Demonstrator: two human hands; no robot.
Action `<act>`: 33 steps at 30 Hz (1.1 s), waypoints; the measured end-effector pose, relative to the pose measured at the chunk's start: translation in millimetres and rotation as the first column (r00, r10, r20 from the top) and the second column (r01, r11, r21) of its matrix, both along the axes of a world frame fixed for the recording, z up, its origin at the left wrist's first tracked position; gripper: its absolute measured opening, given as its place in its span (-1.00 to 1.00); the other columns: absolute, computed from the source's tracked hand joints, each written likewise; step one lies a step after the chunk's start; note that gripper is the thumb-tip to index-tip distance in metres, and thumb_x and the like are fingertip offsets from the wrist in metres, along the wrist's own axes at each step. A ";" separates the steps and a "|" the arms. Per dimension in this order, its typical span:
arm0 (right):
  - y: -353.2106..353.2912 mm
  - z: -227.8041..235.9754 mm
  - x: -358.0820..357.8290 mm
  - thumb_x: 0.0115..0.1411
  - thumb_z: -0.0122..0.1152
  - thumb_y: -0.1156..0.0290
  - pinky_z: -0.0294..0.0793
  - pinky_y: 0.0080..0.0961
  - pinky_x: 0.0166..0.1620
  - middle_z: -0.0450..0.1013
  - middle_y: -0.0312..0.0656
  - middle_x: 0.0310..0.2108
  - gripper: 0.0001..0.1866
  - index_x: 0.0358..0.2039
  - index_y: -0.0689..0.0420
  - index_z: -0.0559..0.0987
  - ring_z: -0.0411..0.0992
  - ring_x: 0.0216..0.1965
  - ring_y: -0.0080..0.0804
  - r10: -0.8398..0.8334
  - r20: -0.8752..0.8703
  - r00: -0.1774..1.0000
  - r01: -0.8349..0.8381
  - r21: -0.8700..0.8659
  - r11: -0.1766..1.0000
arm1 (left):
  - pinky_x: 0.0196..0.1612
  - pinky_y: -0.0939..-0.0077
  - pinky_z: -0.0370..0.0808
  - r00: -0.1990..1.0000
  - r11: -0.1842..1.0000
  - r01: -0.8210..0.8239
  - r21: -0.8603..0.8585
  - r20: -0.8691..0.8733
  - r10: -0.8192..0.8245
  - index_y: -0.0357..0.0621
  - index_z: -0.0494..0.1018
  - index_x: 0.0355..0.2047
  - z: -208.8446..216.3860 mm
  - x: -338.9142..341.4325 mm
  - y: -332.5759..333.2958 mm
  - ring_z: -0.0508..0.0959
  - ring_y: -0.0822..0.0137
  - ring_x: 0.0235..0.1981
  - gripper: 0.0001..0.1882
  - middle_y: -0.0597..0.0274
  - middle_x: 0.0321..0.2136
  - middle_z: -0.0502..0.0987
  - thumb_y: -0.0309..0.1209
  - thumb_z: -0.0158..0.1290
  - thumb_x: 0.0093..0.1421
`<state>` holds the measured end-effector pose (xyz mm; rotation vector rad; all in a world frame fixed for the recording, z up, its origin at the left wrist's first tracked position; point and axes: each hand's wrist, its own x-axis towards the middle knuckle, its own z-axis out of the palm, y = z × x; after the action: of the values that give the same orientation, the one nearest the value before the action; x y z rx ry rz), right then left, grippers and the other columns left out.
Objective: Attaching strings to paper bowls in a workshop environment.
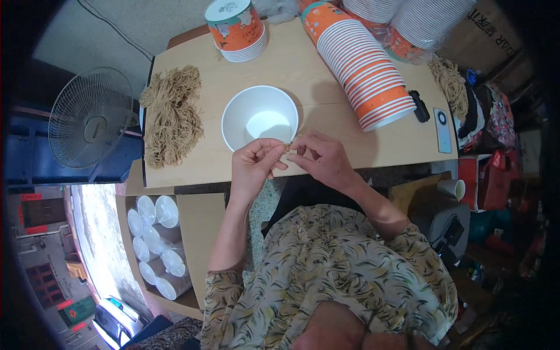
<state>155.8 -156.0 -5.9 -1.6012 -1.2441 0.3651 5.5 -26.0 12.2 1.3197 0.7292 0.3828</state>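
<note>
My left hand and my right hand meet at the table's near edge, just in front of a white paper bucket. Both pinch at a small brownish thing between the fingertips, too small to name. Nothing shows inside the upright bucket. To its left lies a heap of tan cord bundles. A long nested stack of orange-and-white paper buckets lies on its side at the right. At the back stands a shorter stack of such buckets, upside down.
A phone and a black object lie near the table's right edge, with more tan cord behind. More wrapped buckets stand at the back right. A fan is at the left; a carton below holds several stacks in clear plastic.
</note>
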 end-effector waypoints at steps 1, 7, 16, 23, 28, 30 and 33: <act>0.6 -1.7 -0.1 0.06 0.47 0.44 0.29 -0.59 -0.51 0.46 -0.31 -0.47 -0.77 -0.26 0.13 0.63 0.26 -0.61 -0.59 -0.008 -0.021 1.000 0.008 -0.001 1.000 | -0.61 0.80 0.32 1.000 1.000 0.014 0.011 0.003 -0.014 -0.21 0.59 -0.18 -0.2 -0.1 0.3 0.63 0.57 -0.50 -0.85 0.28 -0.35 0.69 -0.42 0.20 0.29; 0.8 8.6 -2.2 0.08 0.43 0.50 0.29 -0.57 -0.53 0.47 -0.28 -0.50 -0.83 -0.30 0.17 0.64 0.29 -0.61 -0.60 -0.011 -0.041 0.999 0.011 -0.006 1.000 | -0.62 0.80 0.34 1.000 0.999 0.026 0.032 0.011 -0.026 -0.21 0.58 -0.18 -2.5 0.2 1.0 0.64 0.56 -0.51 -0.85 0.30 -0.38 0.68 -0.41 0.20 0.30; 1.7 -3.0 -2.4 0.14 0.38 0.44 0.41 -0.48 -0.52 0.51 -0.24 -0.49 -0.87 -0.35 0.17 0.60 0.42 -0.60 -0.48 -0.043 0.009 0.999 0.042 0.017 0.999 | -0.58 0.78 0.40 0.999 0.999 0.035 0.028 -0.015 -0.035 -0.23 0.57 -0.17 -4.1 -0.3 0.8 0.66 0.54 -0.47 -0.84 0.27 -0.36 0.69 -0.41 0.19 0.31; 1.5 0.2 -5.2 0.16 0.33 0.48 0.36 -0.48 -0.53 0.48 -0.22 -0.50 -0.91 -0.36 0.19 0.58 0.38 -0.62 -0.47 -0.057 -0.078 0.995 0.057 -0.004 0.998 | -0.23 0.64 0.60 0.995 0.998 0.035 -0.045 0.091 -0.030 -0.33 0.55 -0.09 -5.5 0.7 -3.0 0.68 0.44 -0.28 -0.82 0.17 -0.28 0.67 -0.53 0.12 0.33; 1.4 -0.3 -2.7 0.18 0.31 0.48 0.36 -0.48 -0.53 0.48 -0.21 -0.51 -0.92 -0.36 0.19 0.58 0.39 -0.63 -0.46 -0.050 -0.040 0.998 0.050 0.012 0.999 | -0.19 0.61 0.63 0.991 0.998 0.036 -0.048 0.130 -0.030 -0.35 0.54 -0.10 -5.1 2.0 -3.5 0.68 0.43 -0.26 -0.84 0.15 -0.28 0.67 -0.58 0.10 0.32; 1.6 -1.3 -2.6 0.18 0.31 0.48 0.37 -0.48 -0.53 0.48 -0.21 -0.51 -0.92 -0.35 0.19 0.58 0.39 -0.63 -0.46 -0.047 -0.051 0.998 0.048 0.008 0.999 | -0.19 0.61 0.63 0.992 0.999 0.033 -0.043 0.125 -0.028 -0.35 0.55 -0.12 -4.5 2.1 -3.5 0.68 0.43 -0.26 -0.85 0.15 -0.29 0.67 -0.58 0.10 0.32; 1.7 1.3 -2.4 0.18 0.31 0.47 0.38 -0.47 -0.52 0.49 -0.19 -0.51 -0.91 -0.35 0.19 0.58 0.39 -0.63 -0.44 -0.033 -0.049 0.998 0.033 0.003 0.999 | -0.19 0.62 0.63 0.991 0.999 0.030 -0.033 0.130 -0.025 -0.35 0.54 -0.16 -5.0 2.0 -3.3 0.67 0.43 -0.27 -0.88 0.14 -0.30 0.66 -0.59 0.11 0.31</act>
<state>153.4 -154.3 -4.6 -1.5980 -1.1791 0.3785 7.5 -29.3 7.2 1.2586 0.6056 0.4284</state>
